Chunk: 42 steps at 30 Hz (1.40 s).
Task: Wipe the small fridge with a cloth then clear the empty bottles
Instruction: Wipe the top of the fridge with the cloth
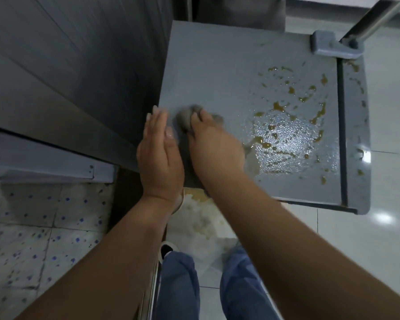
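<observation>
The small grey fridge's top (pixel 217 65) fills the upper middle of the head view. Brown sticky spill spots (pixel 280 107) and a wet patch cover its right half. My right hand (pixel 215 144) grips a bunched grey cloth (pixel 187 116) and presses it on the top near the left front corner. My left hand (pixel 159 153) stands on edge with straight fingers at the fridge's left edge, beside the cloth. No bottles are in sight.
A dark metal cabinet side (pixel 67 77) stands close to the left of the fridge. A grey hinge cover (pixel 333 45) sits at the far right corner. A spill (pixel 201 218) lies on the tiled floor below, by my feet.
</observation>
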### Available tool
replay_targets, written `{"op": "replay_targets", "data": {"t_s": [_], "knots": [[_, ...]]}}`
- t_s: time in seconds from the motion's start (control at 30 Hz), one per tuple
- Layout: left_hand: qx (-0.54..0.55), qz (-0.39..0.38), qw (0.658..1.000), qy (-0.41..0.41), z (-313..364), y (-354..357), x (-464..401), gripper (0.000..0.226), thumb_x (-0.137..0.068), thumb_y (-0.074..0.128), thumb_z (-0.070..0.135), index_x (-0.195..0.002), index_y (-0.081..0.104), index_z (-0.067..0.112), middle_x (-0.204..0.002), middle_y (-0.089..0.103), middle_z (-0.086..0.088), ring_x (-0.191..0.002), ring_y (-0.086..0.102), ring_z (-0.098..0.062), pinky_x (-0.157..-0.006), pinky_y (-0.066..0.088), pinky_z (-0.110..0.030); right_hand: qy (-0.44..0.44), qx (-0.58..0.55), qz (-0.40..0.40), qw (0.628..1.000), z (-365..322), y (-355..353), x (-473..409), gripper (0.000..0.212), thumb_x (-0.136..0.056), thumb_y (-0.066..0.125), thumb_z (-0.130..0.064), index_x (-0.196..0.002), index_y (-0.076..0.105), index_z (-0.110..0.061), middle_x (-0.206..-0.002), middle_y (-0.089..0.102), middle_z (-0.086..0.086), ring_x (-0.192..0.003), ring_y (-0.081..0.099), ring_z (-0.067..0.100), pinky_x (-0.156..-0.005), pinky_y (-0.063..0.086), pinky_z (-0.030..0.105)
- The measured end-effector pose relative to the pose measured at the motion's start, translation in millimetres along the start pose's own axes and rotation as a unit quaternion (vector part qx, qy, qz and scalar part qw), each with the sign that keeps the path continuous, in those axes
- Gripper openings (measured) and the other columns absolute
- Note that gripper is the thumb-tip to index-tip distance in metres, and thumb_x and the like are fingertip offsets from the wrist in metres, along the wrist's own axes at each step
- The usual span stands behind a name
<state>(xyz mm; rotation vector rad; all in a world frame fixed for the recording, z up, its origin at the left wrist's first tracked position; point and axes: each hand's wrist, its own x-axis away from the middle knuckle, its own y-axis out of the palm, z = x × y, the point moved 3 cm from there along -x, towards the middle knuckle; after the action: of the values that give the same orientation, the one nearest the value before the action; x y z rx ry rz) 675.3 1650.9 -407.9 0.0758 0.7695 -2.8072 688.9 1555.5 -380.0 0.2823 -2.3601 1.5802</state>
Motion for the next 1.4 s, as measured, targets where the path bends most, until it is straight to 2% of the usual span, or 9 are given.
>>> {"op": "replay_targets", "data": {"t_s": [0.17, 0.37, 0.47, 0.67, 0.9, 0.97, 1.07, 1.2, 1.4], "knots": [[0.038, -0.024, 0.999, -0.017, 9.2, -0.9, 11.0, 0.046, -0.095, 0.024, 0.031, -0.139, 0.027, 0.017, -0.138, 0.024, 0.015, -0.133, 0.018, 0.002, -0.106, 0.015, -0.004, -0.046, -0.012, -0.092, 0.995, 11.3, 18.7, 61.1, 0.056, -0.098, 0.041, -0.023, -0.148, 0.016, -0.031, -0.156, 0.003, -0.017, -0.111, 0.058, 0.022, -0.064, 0.036, 0.026], [-0.042, -0.077, 0.995, 0.048, 31.3, 20.7, 13.8, 0.056, -0.091, 0.02, 0.035, -0.137, 0.034, 0.008, -0.143, 0.033, -0.002, -0.133, 0.021, -0.008, -0.109, 0.016, -0.015, 0.061, -0.061, 0.001, 0.996, 44.3, -1.9, 41.0, 0.042, -0.102, 0.031, -0.023, -0.143, 0.029, -0.03, -0.155, 0.015, -0.015, -0.121, 0.051, 0.019, -0.073, 0.038, 0.029], [-0.044, -0.05, 0.996, 0.051, 35.0, 22.5, -4.2, 0.052, -0.094, 0.023, 0.027, -0.135, 0.038, -0.001, -0.142, 0.039, -0.018, -0.136, 0.028, -0.021, -0.109, 0.019, -0.016, 0.028, -0.079, -0.006, 0.996, 29.8, 7.4, 36.3, 0.048, -0.1, 0.032, -0.015, -0.146, 0.024, -0.025, -0.156, 0.007, -0.013, -0.126, 0.045, 0.015, -0.07, 0.039, 0.03], [-0.112, -0.075, 0.99, 0.036, 30.6, 28.0, 2.2, 0.046, -0.096, 0.028, 0.02, -0.136, 0.039, 0.002, -0.143, 0.039, -0.016, -0.137, 0.03, -0.028, -0.111, 0.019, -0.026, 0.025, -0.041, 0.008, 0.999, 78.6, -0.6, 68.7, 0.046, -0.101, 0.038, -0.026, -0.144, 0.027, -0.033, -0.155, 0.012, -0.019, -0.102, 0.062, 0.02, -0.067, 0.045, 0.026], [-0.286, -0.16, 0.941, 0.087, 27.1, 39.9, 7.4, 0.051, -0.095, 0.021, 0.027, -0.139, 0.036, 0.008, -0.147, 0.035, -0.012, -0.139, 0.026, -0.025, -0.111, 0.019, -0.035, 0.092, -0.076, 0.041, 0.992, 65.9, -5.9, 30.9, 0.045, -0.101, 0.034, -0.017, -0.145, 0.026, -0.023, -0.156, 0.01, -0.014, -0.117, 0.054, 0.017, -0.07, 0.035, 0.027], [-0.294, -0.173, 0.937, 0.077, 27.5, 40.5, 7.7, 0.052, -0.093, 0.02, 0.028, -0.14, 0.034, 0.01, -0.149, 0.032, -0.009, -0.14, 0.023, -0.023, -0.113, 0.016, -0.033, 0.05, -0.078, 0.031, 0.995, 60.2, 2.5, 42.4, 0.047, -0.098, 0.043, -0.016, -0.144, 0.032, -0.022, -0.155, 0.018, -0.011, -0.107, 0.061, 0.017, -0.064, 0.038, 0.027], [-0.299, -0.177, 0.934, 0.081, 29.5, 38.8, 10.3, 0.053, -0.092, 0.02, 0.029, -0.141, 0.033, 0.012, -0.15, 0.029, -0.009, -0.142, 0.019, -0.021, -0.113, 0.008, -0.029, -0.026, -0.038, 0.097, 0.994, 71.5, 0.5, 70.2, 0.051, -0.075, 0.076, -0.012, -0.123, 0.06, -0.016, -0.136, 0.054, -0.002, -0.059, 0.068, 0.019, -0.041, 0.036, 0.022], [-0.307, -0.188, 0.929, 0.087, 31.2, 38.7, 10.4, 0.053, -0.093, 0.02, 0.03, -0.142, 0.031, 0.013, -0.151, 0.026, -0.009, -0.142, 0.016, -0.021, -0.112, 0.002, -0.027, 0.047, -0.017, 0.029, 0.998, 109.7, -18.7, 60.9, 0.042, -0.1, 0.039, -0.026, -0.142, 0.034, -0.027, -0.152, 0.027, -0.012, -0.101, 0.063, 0.024, -0.069, 0.048, 0.032], [-0.36, -0.229, 0.901, 0.081, 30.8, 42.4, 10.5, 0.047, -0.099, 0.026, 0.03, -0.145, 0.023, 0.019, -0.155, 0.013, -0.009, -0.144, 0.006, -0.023, -0.114, 0.001, -0.032, 0.064, -0.053, 0.019, 0.996, 78.7, -10.3, 45.4, 0.046, -0.101, 0.034, -0.017, -0.146, 0.025, -0.022, -0.156, 0.012, -0.013, -0.11, 0.058, 0.024, -0.067, 0.036, 0.03]]}}
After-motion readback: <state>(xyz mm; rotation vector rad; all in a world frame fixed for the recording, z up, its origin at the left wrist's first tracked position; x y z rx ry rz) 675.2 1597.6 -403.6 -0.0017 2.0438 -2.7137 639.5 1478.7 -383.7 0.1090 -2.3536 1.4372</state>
